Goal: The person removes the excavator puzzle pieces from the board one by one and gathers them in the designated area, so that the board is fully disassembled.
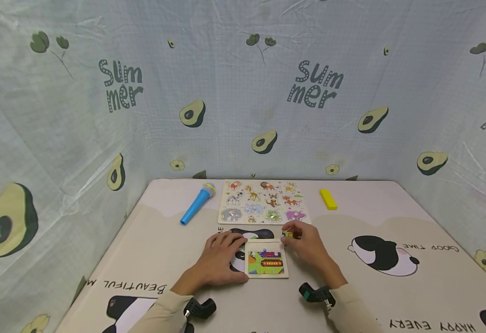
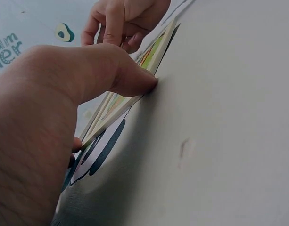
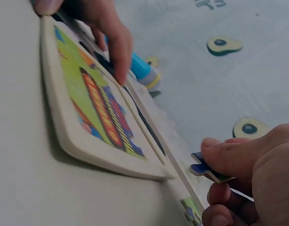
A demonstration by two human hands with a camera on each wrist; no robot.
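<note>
A small wooden jigsaw tray (image 1: 266, 276) lies on the table, a colourful vehicle picture in its lower part and pale bare board above. My left hand (image 1: 222, 256) holds its left side, thumb at the near corner and fingers at the far one. Between thumb and fingertips, my right hand (image 1: 307, 243) pinches a jigsaw piece (image 3: 206, 170) with a blue top and pale edge, just off the tray's far right corner. Another green patterned piece (image 3: 191, 211) shows below that hand in the right wrist view.
Behind the tray lies an animal puzzle board (image 1: 263, 202). A blue toy microphone (image 1: 197, 204) is to its left, a yellow block (image 1: 328, 199) to its right. The tablecloth (image 1: 151, 249) has printed pandas and lettering; a patterned curtain (image 1: 226, 92) surrounds the table's back and sides.
</note>
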